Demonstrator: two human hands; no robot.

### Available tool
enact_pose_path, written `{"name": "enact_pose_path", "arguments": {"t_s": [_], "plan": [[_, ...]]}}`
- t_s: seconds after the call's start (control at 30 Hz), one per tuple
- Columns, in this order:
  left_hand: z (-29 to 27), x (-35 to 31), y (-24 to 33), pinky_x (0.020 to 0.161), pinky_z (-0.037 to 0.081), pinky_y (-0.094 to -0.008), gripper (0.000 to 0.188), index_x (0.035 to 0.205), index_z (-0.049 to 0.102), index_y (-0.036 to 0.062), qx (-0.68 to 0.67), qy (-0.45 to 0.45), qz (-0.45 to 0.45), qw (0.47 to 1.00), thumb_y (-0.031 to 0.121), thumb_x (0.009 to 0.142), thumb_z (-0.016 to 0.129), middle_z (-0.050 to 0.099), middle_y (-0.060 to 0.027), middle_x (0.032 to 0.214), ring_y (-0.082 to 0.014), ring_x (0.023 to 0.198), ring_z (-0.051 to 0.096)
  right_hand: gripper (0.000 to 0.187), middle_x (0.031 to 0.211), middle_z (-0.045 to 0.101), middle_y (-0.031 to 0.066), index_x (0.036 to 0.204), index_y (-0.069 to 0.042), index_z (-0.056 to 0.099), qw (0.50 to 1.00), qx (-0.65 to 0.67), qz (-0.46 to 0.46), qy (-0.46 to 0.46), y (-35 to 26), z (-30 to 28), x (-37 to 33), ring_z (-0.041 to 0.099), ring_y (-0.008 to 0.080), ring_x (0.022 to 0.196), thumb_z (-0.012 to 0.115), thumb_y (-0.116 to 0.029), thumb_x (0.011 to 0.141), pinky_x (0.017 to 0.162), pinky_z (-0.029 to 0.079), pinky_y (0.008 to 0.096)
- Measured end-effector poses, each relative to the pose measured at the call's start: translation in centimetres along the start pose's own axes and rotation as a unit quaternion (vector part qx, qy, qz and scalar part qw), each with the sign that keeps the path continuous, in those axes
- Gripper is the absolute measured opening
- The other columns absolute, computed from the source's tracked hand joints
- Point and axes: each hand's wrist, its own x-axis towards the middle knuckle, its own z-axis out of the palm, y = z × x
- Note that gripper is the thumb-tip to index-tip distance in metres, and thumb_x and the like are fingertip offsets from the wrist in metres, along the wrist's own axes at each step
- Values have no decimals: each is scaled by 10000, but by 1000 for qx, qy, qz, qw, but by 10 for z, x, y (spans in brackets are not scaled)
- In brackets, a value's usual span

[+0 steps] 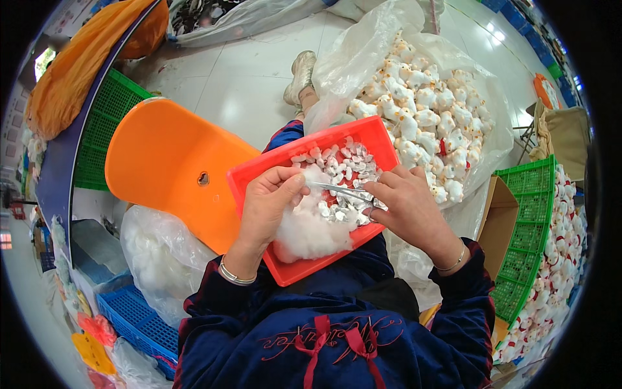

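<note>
Landmark: the red tray (382, 142), resting on the person's lap, its far end angled to the right. Places taken from it.

Beyond it and to the right: large clear plastic bag (470, 55), heaped with small white figures (424, 117). On the near side: dark blue garment (272, 353), red script lettering across its front, partly covered by red drawstrings; wording not copied. Just left: orange seat (175, 168), rounded, a hole through it. Well to the right: green crate (525, 236), standing on edge. Low left, apart from it: blue crate (139, 318).

Inside the tray, near side: a loose mound of white stuffing (311, 236). Farther in: many small silvery-white pieces (359, 159).

Right hand (414, 204), above the tray's right side: fingers curled round the handles of a metal scissor-handled tool (343, 190). Left hand (269, 198), over the tray's left side: thumb and forefinger pinched together on a wisp of the stuffing.

Tool lies above the tray's middle, long axis mostly crosswise. Tips point left and slightly away from the person, toward the left fingertips; handles to the right. Tip ends blurred into the white; cannot tell whether they grip anything.
</note>
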Motion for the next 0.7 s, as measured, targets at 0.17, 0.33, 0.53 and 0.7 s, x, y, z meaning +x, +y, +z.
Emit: {"name": "enact_pose_path", "arguments": {"t_s": [0.17,0.33,0.53,0.7], "plan": [[-2,3,-5,670,471,-195,147,1078,720,0,85,-36,15,996,117,992,702,719,-29,860,-32,728,590,369,937,664,47,1089,-122,722,999,23,-21,-36,-4,-4,5,614,259,970,824,-285,774,839,414,430],[-1,2,-2,696,478,-188,136,1053,716,-6,126,-45,9,991,100,971,700,708,-6,862,-20,766,602,409,1015,680,84,1120,-98,715,995,56,-14,-79,5,-2,6,608,289,1056,822,-290,775,895,445,433],[-4,-1,3,719,484,-195,138,1074,713,-6,205,-36,49,977,61,957,680,700,8,894,-32,790,608,550,1084,659,125,1162,-51,689,981,191,-7,-42,25,-15,7,582,331,1093,859,-318,713,953,463,430],[-2,-2,6,719,486,-204,163,1108,721,-12,172,-35,43,984,57,968,677,710,1,926,-39,774,597,551,1053,661,120,1178,-60,709,990,134,-28,-46,16,-2,7,590,318,1062,851,-298,702,929,461,423]]}}
